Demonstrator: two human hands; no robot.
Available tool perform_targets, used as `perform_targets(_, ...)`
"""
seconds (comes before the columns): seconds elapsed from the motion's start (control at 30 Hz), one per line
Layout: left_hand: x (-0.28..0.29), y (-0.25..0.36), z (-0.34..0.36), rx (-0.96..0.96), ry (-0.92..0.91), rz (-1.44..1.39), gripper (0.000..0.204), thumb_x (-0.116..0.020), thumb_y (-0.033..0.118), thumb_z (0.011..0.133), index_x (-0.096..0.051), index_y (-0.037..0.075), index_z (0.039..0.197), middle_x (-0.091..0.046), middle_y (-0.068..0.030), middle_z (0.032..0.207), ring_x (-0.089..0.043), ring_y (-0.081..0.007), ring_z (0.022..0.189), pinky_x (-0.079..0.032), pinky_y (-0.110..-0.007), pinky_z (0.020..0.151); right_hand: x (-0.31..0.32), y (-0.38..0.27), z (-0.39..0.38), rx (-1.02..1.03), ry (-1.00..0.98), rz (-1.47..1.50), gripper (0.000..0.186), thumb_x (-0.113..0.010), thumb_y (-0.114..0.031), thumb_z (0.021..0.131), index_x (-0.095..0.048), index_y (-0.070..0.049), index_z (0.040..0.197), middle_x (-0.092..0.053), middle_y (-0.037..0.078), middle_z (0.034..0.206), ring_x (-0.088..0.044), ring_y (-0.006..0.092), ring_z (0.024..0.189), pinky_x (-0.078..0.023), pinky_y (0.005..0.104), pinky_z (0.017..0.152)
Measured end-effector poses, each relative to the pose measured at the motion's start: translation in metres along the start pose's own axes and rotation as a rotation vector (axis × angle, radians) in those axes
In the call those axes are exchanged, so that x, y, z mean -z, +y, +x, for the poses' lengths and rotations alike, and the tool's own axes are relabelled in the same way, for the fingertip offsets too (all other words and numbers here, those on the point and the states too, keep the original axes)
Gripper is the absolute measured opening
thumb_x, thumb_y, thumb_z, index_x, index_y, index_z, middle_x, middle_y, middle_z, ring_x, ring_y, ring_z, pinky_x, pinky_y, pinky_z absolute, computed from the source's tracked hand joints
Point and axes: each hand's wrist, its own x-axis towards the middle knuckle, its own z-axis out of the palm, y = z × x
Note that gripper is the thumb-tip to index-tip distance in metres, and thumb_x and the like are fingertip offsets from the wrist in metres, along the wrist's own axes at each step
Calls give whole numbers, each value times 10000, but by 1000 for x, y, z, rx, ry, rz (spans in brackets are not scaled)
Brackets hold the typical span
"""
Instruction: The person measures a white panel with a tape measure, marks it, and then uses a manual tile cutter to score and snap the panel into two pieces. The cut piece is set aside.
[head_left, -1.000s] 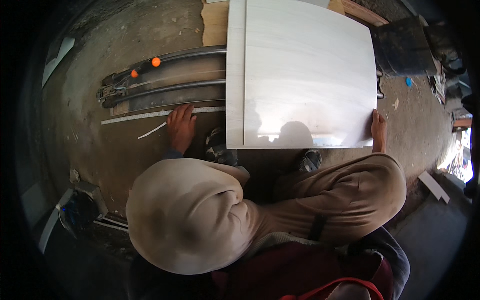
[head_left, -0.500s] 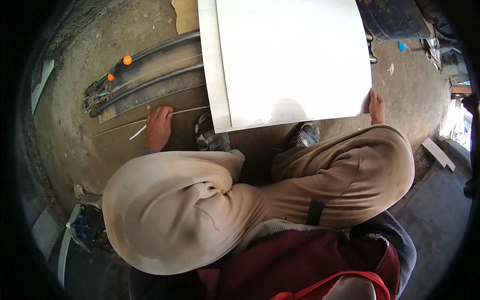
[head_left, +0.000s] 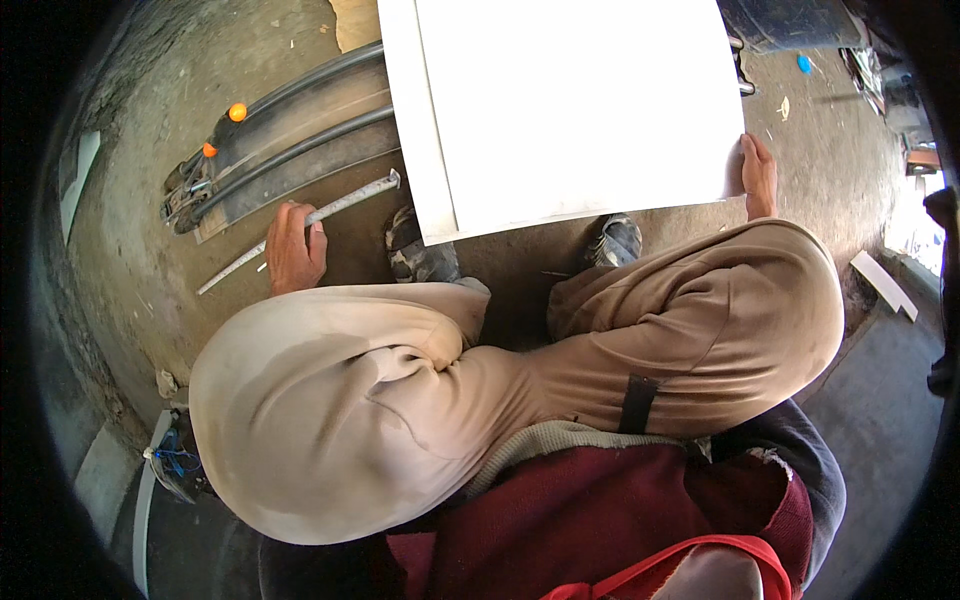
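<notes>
My left hand (head_left: 297,248) is closed round a long, narrow, light-grey measuring strip (head_left: 352,197), straight and ruler-like, with a small lip at its right end. It slants up to the right, just above the floor. On the right, my right hand (head_left: 760,177) grips the near right edge of a large white sheet (head_left: 590,110), thumb on top. Another white panel (head_left: 415,130) lies beneath that sheet and shows along its left side. Both rest over a frame of dark metal tubes (head_left: 345,122), hiding its middle.
Two orange knobs (head_left: 237,112) sit at the frame's left end. My shoes (head_left: 425,255) stand at the sheet's near edge. A small white scrap (head_left: 262,267) lies by my left hand. Far right are a blue cap (head_left: 803,64) and a dark bulky object (head_left: 790,24).
My left hand has picked the measuring strip up off the floor and tilted it, raising its right end. My right hand stays on the sheet's right edge. The view has shifted slightly.
</notes>
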Motion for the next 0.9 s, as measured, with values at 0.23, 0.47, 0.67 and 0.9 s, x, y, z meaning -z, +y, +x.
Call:
perform_targets(0.23,3,37,35,113,91,-16,196,-633,212,1011,-638,55,1128,-645,-152,1024,-658,-371,900,-523,-446,770,0,6,1,-49,-22,68,401,-586,-334,1062,-727,-66,1327,-763,58,1148,-670,171,1064,-498,332,970)
perform_targets(0.47,-14,95,91,357,-202,-422,287,-651,334,1041,-721,61,1097,-666,-66,723,-618,-171,662,-486,-356,650,-4,23,10,-15,-3,93,409,-597,-347,1068,-721,-74,1347,-764,69,1153,-676,166,1071,-509,330,970)
perform_targets(0.67,-24,133,112,325,-428,-649,336,-626,357,1063,-693,31,1108,-630,2,748,-512,-60,562,-413,-253,511,4,38,-2,-1,-89,179,428,-592,-365,1076,-715,-63,1354,-761,65,1165,-675,153,1070,-511,321,969)
perform_targets(0.9,-36,133,123,190,-392,-612,502,-483,489,1114,-661,27,1031,-589,-25,741,-532,-116,639,-457,-304,608,14,55,-17,-171,-267,330,462,-554,-412,1108,-699,-55,1362,-743,75,1156,-700,173,1060,-573,339,930)
